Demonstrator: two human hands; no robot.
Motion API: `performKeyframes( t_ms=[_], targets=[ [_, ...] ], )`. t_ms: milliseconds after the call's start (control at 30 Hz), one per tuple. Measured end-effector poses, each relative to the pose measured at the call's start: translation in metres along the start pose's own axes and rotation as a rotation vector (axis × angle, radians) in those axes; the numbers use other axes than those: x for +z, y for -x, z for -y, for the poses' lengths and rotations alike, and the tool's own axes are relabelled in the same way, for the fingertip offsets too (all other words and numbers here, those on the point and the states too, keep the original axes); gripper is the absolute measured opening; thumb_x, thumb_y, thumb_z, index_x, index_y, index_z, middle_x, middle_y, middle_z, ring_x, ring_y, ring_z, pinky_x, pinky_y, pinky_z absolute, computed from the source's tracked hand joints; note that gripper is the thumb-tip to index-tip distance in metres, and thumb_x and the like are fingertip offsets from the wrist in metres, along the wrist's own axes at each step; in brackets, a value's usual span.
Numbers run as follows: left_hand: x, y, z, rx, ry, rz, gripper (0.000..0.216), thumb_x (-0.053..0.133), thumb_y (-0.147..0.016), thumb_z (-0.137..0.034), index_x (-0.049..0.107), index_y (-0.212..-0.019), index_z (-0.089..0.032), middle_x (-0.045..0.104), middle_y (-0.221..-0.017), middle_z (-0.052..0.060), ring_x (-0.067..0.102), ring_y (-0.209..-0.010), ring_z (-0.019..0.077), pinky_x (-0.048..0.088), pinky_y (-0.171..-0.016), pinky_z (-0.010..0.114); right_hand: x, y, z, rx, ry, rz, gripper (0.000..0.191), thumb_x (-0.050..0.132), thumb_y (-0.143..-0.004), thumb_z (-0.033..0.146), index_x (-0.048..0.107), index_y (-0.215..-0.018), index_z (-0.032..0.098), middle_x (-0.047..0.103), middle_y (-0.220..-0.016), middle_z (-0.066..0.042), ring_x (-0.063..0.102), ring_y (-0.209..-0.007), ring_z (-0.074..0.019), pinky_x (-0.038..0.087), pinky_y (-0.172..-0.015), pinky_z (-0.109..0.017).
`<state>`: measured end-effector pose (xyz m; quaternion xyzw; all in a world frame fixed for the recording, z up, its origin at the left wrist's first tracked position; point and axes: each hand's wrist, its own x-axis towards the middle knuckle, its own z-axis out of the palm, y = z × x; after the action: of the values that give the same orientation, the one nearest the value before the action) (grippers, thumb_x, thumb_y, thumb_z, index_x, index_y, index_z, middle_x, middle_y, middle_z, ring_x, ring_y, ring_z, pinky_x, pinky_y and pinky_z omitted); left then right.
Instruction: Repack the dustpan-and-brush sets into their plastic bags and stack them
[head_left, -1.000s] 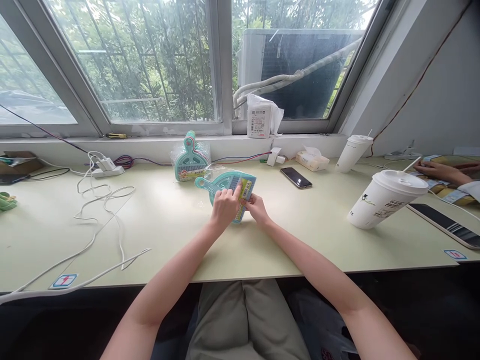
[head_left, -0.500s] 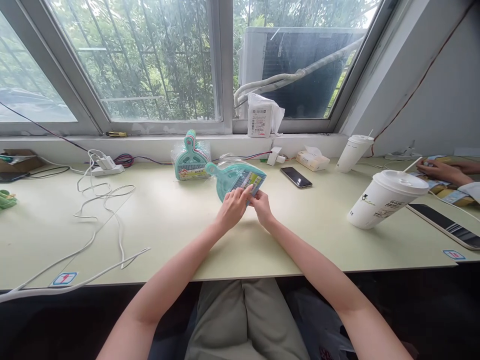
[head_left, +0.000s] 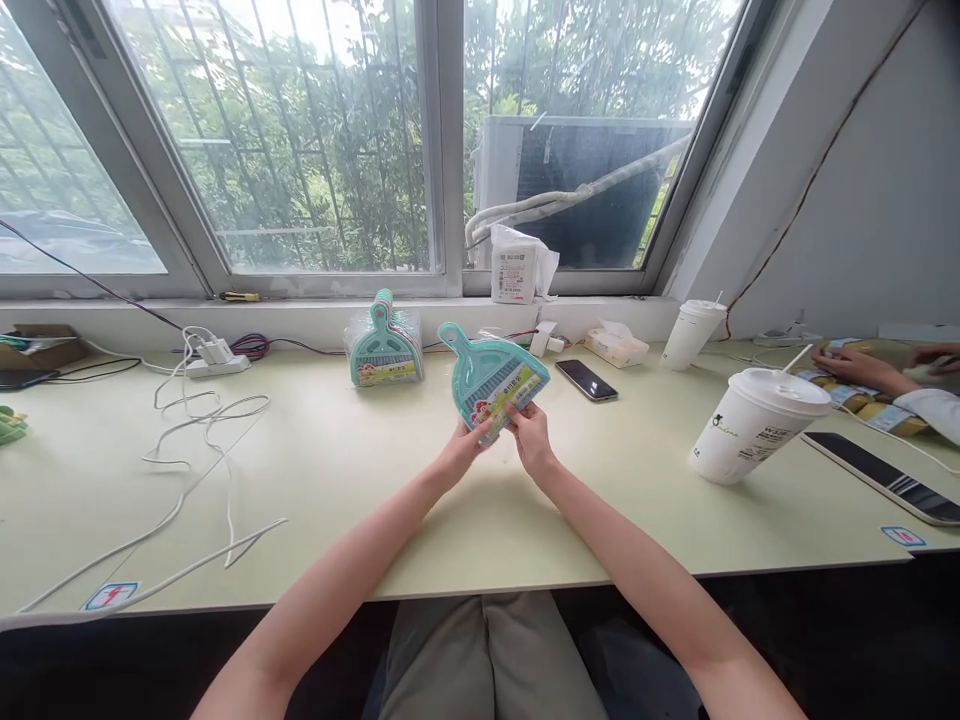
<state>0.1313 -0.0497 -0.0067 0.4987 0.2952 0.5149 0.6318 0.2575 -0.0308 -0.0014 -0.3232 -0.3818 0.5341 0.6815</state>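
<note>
Both my hands grip the lower edge of a teal dustpan and brush set [head_left: 491,378], wrapped in clear film with a printed label along its front. My left hand [head_left: 463,452] pinches it at the lower left corner. On the right part of the same edge, my right hand [head_left: 529,428] is closed, its thumb on the label. The set is tilted above the table, its handle pointing to the upper left. Just behind it, a wrapped stack of similar dustpan sets [head_left: 386,355] stands near the windowsill.
A phone [head_left: 587,380], tissue pack [head_left: 616,343] and white cups [head_left: 757,425] are to the right, with a larger phone [head_left: 885,475] beyond. White cables [head_left: 217,450] sprawl over the left side from a power strip [head_left: 216,362]. Another person's hands [head_left: 862,365] handle yellowish packages at far right.
My left hand has gone from the label's face down to the lower left corner. The dustpan set is raised and turned, so its label now shows. The view has tilted up slightly.
</note>
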Motion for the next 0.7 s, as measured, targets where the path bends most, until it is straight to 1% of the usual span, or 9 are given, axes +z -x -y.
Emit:
performKeyframes(
  t_ms=[67, 100, 167, 267, 333, 400, 500, 633, 700],
  targets=[
    [0.004, 0.001, 0.004, -0.087, 0.088, 0.054, 0.055, 0.065, -0.080, -0.044, 0.048, -0.128, -0.024, 0.049, -0.140, 0.012, 0.050, -0.125, 0.0280, 0.040, -0.102, 0.047, -0.001, -0.001, 0.002, -0.016, -0.010, -0.003, 0.037, 0.078, -0.062, 0.039, 0.063, -0.088, 0.017, 0.071, -0.098, -0.008, 0.068, -0.090, -0.0242, 0.057, -0.081, -0.040],
    [0.005, 0.001, 0.003, -0.085, 0.115, 0.049, 0.054, 0.064, -0.081, -0.045, 0.048, -0.128, -0.025, 0.048, -0.141, 0.011, 0.048, -0.126, 0.0284, 0.039, -0.103, 0.048, -0.001, -0.002, 0.002, -0.013, -0.020, 0.004, 0.037, 0.078, -0.063, 0.039, 0.064, -0.089, 0.017, 0.071, -0.099, -0.008, 0.067, -0.091, -0.0242, 0.057, -0.081, -0.040],
    [0.003, 0.001, -0.005, 0.008, 0.146, 0.003, 0.054, 0.062, -0.082, -0.045, 0.048, -0.131, -0.026, 0.049, -0.141, 0.009, 0.045, -0.129, 0.0288, 0.037, -0.105, 0.048, -0.001, -0.002, 0.002, 0.009, -0.045, 0.022, 0.039, 0.079, -0.062, 0.038, 0.065, -0.092, 0.018, 0.071, -0.102, -0.008, 0.067, -0.095, -0.0245, 0.057, -0.083, -0.039],
    [-0.005, 0.002, -0.022, 0.163, 0.172, -0.048, 0.056, 0.061, -0.082, -0.045, 0.050, -0.131, -0.021, 0.057, -0.133, 0.010, 0.045, -0.129, 0.0299, 0.034, -0.108, 0.046, 0.001, 0.000, -0.001, 0.059, -0.066, 0.057, 0.040, 0.082, -0.060, 0.036, 0.066, -0.091, 0.017, 0.071, -0.103, -0.008, 0.066, -0.096, -0.0250, 0.057, -0.083, -0.039],
    [-0.011, 0.002, -0.028, 0.145, 0.163, -0.072, 0.056, 0.063, -0.080, -0.044, 0.053, -0.128, -0.018, 0.061, -0.126, 0.010, 0.048, -0.126, 0.0313, 0.036, -0.106, 0.046, 0.001, 0.000, -0.004, 0.085, -0.065, 0.084, 0.039, 0.082, -0.059, 0.036, 0.067, -0.089, 0.017, 0.071, -0.101, -0.008, 0.066, -0.094, -0.0255, 0.057, -0.081, -0.041],
    [-0.014, 0.002, -0.028, 0.059, 0.153, -0.088, 0.056, 0.067, -0.077, -0.039, 0.054, -0.125, -0.015, 0.063, -0.122, 0.011, 0.051, -0.123, 0.0318, 0.039, -0.104, 0.045, 0.000, 0.000, -0.007, 0.089, -0.061, 0.097, 0.038, 0.082, -0.059, 0.036, 0.067, -0.089, 0.017, 0.071, -0.100, -0.008, 0.066, -0.093, -0.0256, 0.057, -0.080, -0.042],
    [-0.014, 0.001, -0.025, -0.036, 0.160, -0.047, 0.057, 0.069, -0.076, -0.036, 0.052, -0.127, -0.017, 0.063, -0.122, 0.010, 0.054, -0.120, 0.0297, 0.042, -0.101, 0.043, -0.003, -0.001, -0.008, 0.069, -0.063, 0.087, 0.036, 0.081, -0.059, 0.035, 0.067, -0.088, 0.018, 0.072, -0.098, -0.008, 0.066, -0.091, -0.0250, 0.057, -0.081, -0.041],
    [-0.010, 0.001, -0.026, 0.076, 0.170, -0.053, 0.059, 0.068, -0.078, -0.033, 0.046, -0.132, -0.024, 0.060, -0.128, 0.006, 0.054, -0.119, 0.0254, 0.045, -0.099, 0.040, -0.002, -0.001, -0.009, 0.036, -0.099, 0.056, 0.034, 0.080, -0.062, 0.035, 0.067, -0.088, 0.018, 0.071, -0.099, -0.006, 0.066, -0.092, -0.0228, 0.056, -0.083, -0.039],
    [-0.011, 0.001, -0.027, 0.094, 0.117, -0.050, 0.057, 0.069, -0.076, -0.033, 0.049, -0.129, -0.022, 0.060, -0.126, 0.008, 0.056, -0.116, 0.0255, 0.046, -0.095, 0.040, -0.001, 0.000, -0.010, 0.023, -0.102, 0.046, 0.034, 0.079, -0.063, 0.034, 0.066, -0.090, 0.018, 0.070, -0.102, -0.006, 0.066, -0.094, -0.0226, 0.056, -0.084, -0.039]
  ],
)
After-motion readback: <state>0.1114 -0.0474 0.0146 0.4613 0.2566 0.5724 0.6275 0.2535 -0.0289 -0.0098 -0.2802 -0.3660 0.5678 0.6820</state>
